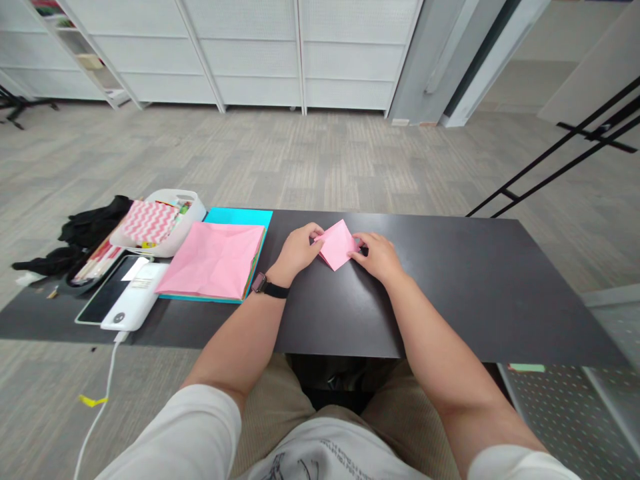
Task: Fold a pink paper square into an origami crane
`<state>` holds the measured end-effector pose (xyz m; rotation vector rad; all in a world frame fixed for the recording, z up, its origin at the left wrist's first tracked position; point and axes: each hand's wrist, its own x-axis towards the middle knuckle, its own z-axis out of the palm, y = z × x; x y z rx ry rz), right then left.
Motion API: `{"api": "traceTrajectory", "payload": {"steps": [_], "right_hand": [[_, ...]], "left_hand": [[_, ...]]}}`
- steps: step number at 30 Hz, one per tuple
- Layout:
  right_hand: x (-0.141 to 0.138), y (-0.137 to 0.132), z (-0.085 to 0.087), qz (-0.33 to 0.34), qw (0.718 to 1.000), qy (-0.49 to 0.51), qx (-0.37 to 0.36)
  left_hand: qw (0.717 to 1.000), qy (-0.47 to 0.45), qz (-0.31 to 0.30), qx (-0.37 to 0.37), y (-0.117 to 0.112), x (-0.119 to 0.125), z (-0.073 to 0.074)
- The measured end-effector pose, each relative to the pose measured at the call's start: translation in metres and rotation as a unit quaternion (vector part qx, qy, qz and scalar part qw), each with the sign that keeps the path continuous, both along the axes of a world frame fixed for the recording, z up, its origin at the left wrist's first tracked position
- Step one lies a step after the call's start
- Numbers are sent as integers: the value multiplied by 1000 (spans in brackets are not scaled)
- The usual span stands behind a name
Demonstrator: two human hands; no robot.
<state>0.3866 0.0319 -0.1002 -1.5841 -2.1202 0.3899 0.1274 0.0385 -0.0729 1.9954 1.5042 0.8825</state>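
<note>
A small folded sheet of pink paper point(338, 244), diamond-shaped with one corner pointing away from me, is at the middle of the dark table. My left hand point(300, 248) pinches its left corner between thumb and fingers. On the opposite side, my right hand point(377, 255) grips the right corner, thumb in front and fingers partly behind. A crease and layered edges show along the paper's lower left side. A black-banded watch point(270, 285) sits on my left wrist.
Left on the dark table point(450, 287) lie a pink sheet point(215, 257) atop a blue folder point(240, 216), a white basket point(193, 223), a white power bank point(134, 297) with a hanging cable, a tablet point(103, 300) and black cloth point(95, 223). A black-framed stand point(555, 150) rises at right.
</note>
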Motion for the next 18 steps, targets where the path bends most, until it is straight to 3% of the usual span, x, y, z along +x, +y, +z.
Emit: {"api": "traceTrajectory", "payload": {"steps": [5, 7, 9, 11, 15, 18], "right_hand": [[2, 3, -3, -10, 994, 93, 50], [3, 2, 1, -7, 990, 113, 88], [3, -1, 8, 14, 986, 108, 124], [3, -6, 17, 54, 985, 77, 146], [4, -12, 27, 128, 980, 14, 152], [9, -12, 27, 158, 979, -10, 127]], "left_hand": [[986, -89, 115, 87, 0, -4, 9], [978, -93, 125, 141, -2, -4, 13], [978, -76, 87, 176, -8, 0, 17], [982, -43, 7, 183, -17, 8, 19], [976, -6, -156, 149, -28, 24, 15], [968, -3, -214, 128, -28, 26, 9]]}}
